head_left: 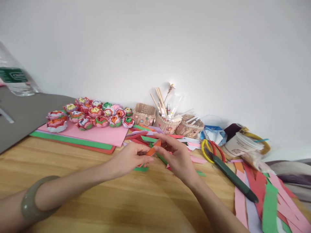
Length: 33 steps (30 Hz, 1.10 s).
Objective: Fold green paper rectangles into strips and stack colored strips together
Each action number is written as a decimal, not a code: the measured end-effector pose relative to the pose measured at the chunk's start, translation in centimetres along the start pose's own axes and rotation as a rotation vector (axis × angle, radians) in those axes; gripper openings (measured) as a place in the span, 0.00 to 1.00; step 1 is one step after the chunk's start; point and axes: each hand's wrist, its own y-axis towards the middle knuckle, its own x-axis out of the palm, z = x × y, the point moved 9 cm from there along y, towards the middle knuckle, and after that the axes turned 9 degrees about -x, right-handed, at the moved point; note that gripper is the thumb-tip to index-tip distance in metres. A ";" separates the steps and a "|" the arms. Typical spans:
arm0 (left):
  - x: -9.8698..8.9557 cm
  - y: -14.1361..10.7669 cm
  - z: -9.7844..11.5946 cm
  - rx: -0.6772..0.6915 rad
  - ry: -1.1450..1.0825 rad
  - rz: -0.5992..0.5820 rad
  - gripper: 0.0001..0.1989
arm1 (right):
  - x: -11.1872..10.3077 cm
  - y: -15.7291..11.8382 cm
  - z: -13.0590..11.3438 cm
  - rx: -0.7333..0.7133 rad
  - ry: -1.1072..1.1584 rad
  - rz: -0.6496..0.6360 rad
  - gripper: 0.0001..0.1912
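Note:
A small folded orange paper piece (154, 148) is held between both hands above the wooden table (116, 204). My left hand (132, 157) pinches its lower left end between thumb and fingers. From the right, my right hand (173, 153) closes on its upper end with thumb and index finger. Behind and beneath the hands lies a loose pile of folded paper strips (143, 133) in red, green, pink and white. Some of the pile is hidden by my fingers. A green bangle (30, 200) circles my left wrist.
Paper flowers (95, 112) stand on pink sheets (116, 136) at the left. Decorated baskets (143, 115) line the wall, one holding pens. Scissors (213, 150), a dark green tool (236, 179), a white cup (243, 144) and coloured strips (269, 204) lie right.

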 end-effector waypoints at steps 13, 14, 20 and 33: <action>-0.5 -10.6 -2.9 0.493 0.807 0.437 0.13 | 4.3 -9.3 0.5 0.024 -0.233 -0.192 0.09; -0.3 -10.9 -3.0 0.499 0.856 0.486 0.13 | 4.4 -9.4 0.4 0.002 -0.261 -0.177 0.08; 0.5 -10.7 -3.3 0.503 0.953 0.525 0.15 | 5.2 -9.5 -0.7 -0.134 -0.459 -0.176 0.12; 0.8 -10.2 -3.5 0.454 0.916 0.516 0.09 | 7.2 -10.8 -2.0 -0.218 -0.700 -0.146 0.27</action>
